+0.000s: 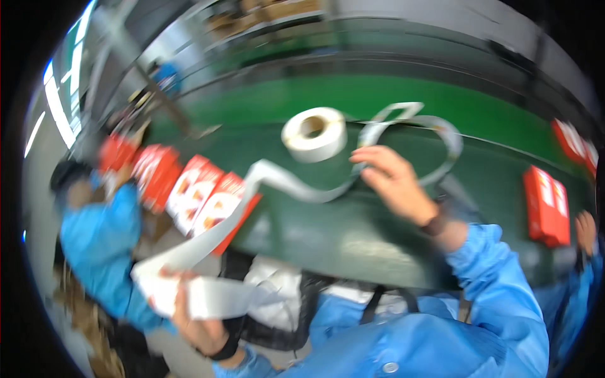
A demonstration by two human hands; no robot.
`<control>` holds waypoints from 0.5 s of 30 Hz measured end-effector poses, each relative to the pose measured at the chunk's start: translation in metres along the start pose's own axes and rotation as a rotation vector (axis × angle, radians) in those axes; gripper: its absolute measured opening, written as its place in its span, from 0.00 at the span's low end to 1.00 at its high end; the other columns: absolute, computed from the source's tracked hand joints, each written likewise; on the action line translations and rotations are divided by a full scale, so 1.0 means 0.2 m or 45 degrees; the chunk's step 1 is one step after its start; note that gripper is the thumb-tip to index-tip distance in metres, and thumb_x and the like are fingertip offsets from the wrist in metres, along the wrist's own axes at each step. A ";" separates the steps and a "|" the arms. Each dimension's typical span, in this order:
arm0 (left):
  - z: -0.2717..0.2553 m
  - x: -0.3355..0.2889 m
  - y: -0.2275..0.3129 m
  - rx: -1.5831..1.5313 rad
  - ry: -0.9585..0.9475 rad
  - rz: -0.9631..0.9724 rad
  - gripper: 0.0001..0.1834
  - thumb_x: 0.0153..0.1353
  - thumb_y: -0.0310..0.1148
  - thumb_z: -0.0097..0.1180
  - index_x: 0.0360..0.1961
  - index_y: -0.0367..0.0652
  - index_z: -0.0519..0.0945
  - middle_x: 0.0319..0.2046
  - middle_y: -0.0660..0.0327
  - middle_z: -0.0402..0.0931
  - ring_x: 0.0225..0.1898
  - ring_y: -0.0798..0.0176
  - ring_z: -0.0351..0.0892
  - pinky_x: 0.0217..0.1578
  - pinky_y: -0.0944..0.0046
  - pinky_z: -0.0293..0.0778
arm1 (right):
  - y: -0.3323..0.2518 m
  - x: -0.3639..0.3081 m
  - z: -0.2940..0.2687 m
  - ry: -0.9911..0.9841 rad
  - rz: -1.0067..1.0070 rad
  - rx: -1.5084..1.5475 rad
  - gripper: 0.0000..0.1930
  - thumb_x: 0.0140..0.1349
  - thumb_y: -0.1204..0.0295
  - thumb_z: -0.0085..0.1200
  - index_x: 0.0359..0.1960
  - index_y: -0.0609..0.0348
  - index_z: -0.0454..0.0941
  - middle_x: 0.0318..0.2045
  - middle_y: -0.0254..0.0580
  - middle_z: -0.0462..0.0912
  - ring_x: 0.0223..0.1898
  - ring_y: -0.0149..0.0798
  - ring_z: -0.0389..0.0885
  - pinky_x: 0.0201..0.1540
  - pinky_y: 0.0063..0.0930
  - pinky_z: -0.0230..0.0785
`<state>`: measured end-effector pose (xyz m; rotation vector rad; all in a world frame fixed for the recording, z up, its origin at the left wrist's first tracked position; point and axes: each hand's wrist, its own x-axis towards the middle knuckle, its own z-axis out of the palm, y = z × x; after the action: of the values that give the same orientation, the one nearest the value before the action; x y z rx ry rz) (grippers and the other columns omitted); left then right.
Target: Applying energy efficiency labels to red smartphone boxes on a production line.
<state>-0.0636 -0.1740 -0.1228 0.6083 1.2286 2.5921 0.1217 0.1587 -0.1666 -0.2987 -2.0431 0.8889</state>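
A long white paper strip (287, 184), like label backing tape, runs in bends across the dark green table. My left hand (195, 321) is at the lower left, off the table's front edge, its fingers closed on a wide folded length of the strip, partly hidden behind it. Over the middle of the table, my right hand (397, 183) has its thumb and fingertips about the strip, seemingly pinching it. Beyond those fingers the strip curls into a loop on the tabletop. A white label roll (315, 135) with a hollow core rests to the left of my right hand.
Red and white printed boxes (211, 198) line the table's left side. More red boxes (547, 206) stand at the right. A co-worker in blue (101, 233) is at the left; another person's hand (586, 232) shows at the right edge. A green band (265, 101) runs behind the table.
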 end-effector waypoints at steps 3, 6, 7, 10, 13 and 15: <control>-0.01 0.02 0.00 -0.036 0.081 -0.091 0.27 0.50 0.15 0.47 0.54 0.37 0.62 0.40 0.56 0.68 0.43 0.59 0.70 0.50 0.59 0.65 | -0.11 0.21 0.16 -0.097 0.173 0.372 0.14 0.57 0.73 0.46 0.45 0.61 0.73 0.42 0.38 0.74 0.43 0.31 0.70 0.46 0.24 0.62; -0.06 0.08 0.02 0.002 0.313 -0.115 0.26 0.50 0.17 0.48 0.53 0.37 0.62 0.39 0.56 0.68 0.38 0.61 0.69 0.46 0.61 0.67 | -0.16 0.36 0.36 -0.229 0.281 0.791 0.16 0.58 0.71 0.47 0.48 0.62 0.72 0.41 0.35 0.75 0.40 0.25 0.68 0.45 0.19 0.61; -0.07 0.11 0.03 -0.072 0.220 -0.161 0.24 0.51 0.20 0.48 0.52 0.37 0.63 0.39 0.55 0.68 0.36 0.62 0.69 0.41 0.63 0.68 | -0.16 0.41 0.42 -0.259 0.262 0.810 0.16 0.58 0.71 0.47 0.48 0.62 0.72 0.41 0.35 0.75 0.40 0.25 0.68 0.45 0.19 0.61; -0.14 0.14 0.03 -0.174 0.098 -0.168 0.21 0.54 0.26 0.47 0.51 0.37 0.64 0.38 0.54 0.68 0.32 0.63 0.67 0.31 0.66 0.68 | -0.15 0.54 0.62 -0.382 0.392 0.832 0.19 0.60 0.66 0.46 0.53 0.58 0.69 0.48 0.34 0.72 0.47 0.28 0.69 0.47 0.22 0.60; -0.23 0.18 -0.01 -0.158 0.203 -0.049 0.18 0.57 0.31 0.44 0.49 0.38 0.64 0.38 0.53 0.70 0.27 0.64 0.67 0.21 0.67 0.66 | -0.12 0.63 0.84 -0.493 0.514 0.827 0.25 0.58 0.62 0.48 0.56 0.59 0.64 0.52 0.39 0.69 0.54 0.32 0.65 0.53 0.27 0.57; -0.30 0.23 -0.07 -0.025 0.348 -0.026 0.17 0.58 0.32 0.44 0.48 0.40 0.65 0.38 0.54 0.72 0.24 0.65 0.68 0.18 0.69 0.65 | -0.10 0.68 0.99 -0.527 0.574 0.781 0.27 0.58 0.62 0.48 0.58 0.62 0.61 0.56 0.46 0.65 0.59 0.38 0.60 0.59 0.27 0.52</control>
<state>-0.1324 -0.1902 -0.1549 0.2400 1.2741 2.7342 -0.1142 0.1179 -0.1421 -0.2479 -1.9678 1.9316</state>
